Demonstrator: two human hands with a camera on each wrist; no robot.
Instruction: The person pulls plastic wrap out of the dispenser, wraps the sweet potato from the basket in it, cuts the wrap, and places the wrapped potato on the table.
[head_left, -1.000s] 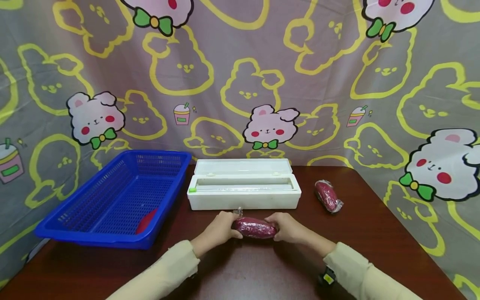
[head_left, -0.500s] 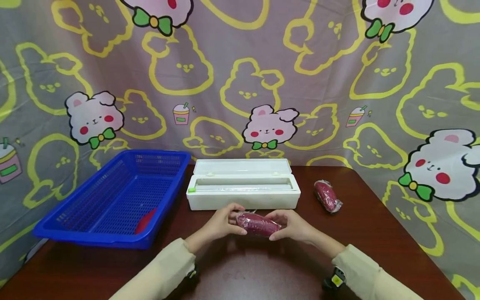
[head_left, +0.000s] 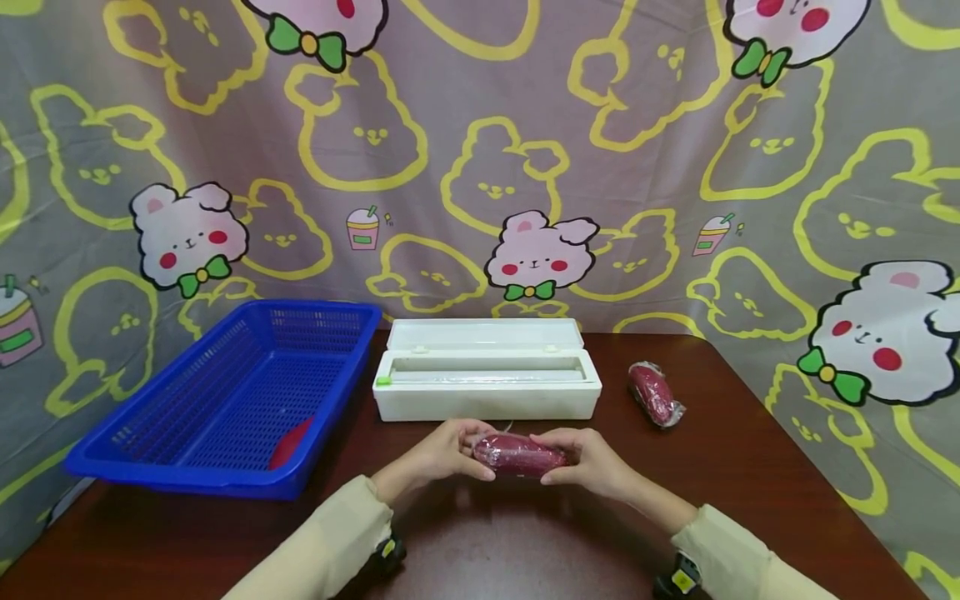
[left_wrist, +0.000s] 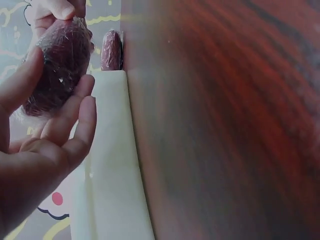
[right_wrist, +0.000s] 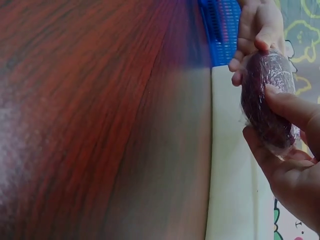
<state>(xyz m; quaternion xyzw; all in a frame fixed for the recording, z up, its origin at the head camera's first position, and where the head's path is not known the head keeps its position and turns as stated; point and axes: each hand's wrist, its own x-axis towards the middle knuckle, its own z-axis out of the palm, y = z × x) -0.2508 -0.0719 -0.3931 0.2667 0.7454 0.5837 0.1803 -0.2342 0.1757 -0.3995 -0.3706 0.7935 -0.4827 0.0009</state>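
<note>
Dark red under clear film, the bundle spans your left hand and right hand in the head view, near the white box. Left wrist: you're gripping its near end, thumb opposite fingers. Right wrist: your thumb's across it, fingers round the other side.

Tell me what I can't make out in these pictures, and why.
Red object, head view: partly hidden by the right wall of the blue basket, so its full shape can't be told.
White box, left wrist view: cut off by the bottom edge.
Right hand, left wrist view: cut off by the top edge, partly behind the wrapped purple item.
</note>
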